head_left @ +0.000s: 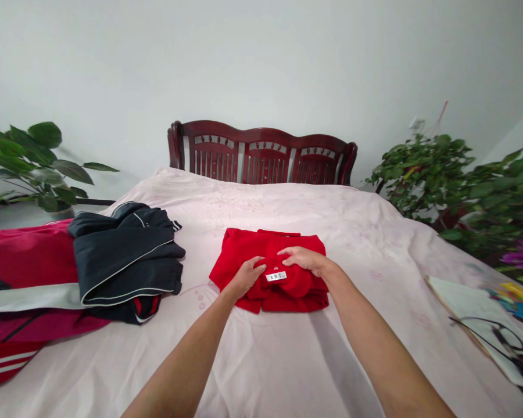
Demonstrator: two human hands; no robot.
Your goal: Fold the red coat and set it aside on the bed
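Note:
A folded red sweater [239, 251] lies on the pale pink bedsheet [253, 360] in front of me. Its white neck label [276, 277] with dark letters faces up near the front. My left hand [246, 276] grips the red cloth just left of the label, thumb on top. On the other side, my right hand [304, 260] holds the cloth right of the label, its thumb pointing inward. Some fingertips of both hands are hidden in the fabric.
At the left lies a pile of clothes, with a dark jacket [126, 258] over pink and red garments [30, 249]. A wooden headboard [264, 154] stands at the far end. Eyeglasses [497, 337] and an open notebook [457, 307] lie at right. Leafy plants [427, 171] flank the bed.

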